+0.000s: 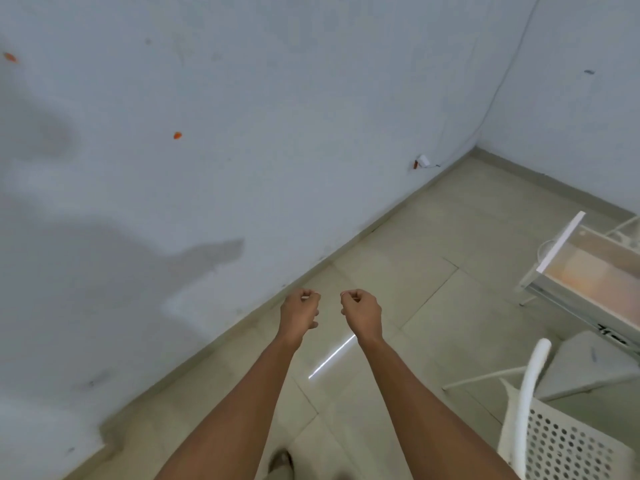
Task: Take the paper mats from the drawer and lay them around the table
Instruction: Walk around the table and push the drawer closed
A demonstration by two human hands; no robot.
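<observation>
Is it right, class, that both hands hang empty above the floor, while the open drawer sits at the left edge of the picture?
Not quite. The drawer is open, but the head view shows it at the right edge, not the left. Both the left hand and the right hand are empty above the floor.

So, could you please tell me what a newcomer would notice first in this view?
Two bare forearms reach out mid-frame, the left hand and right hand loosely curled, holding nothing, above the tiled floor. At the right edge, an open drawer juts out, with a white perforated chair below it.
</observation>
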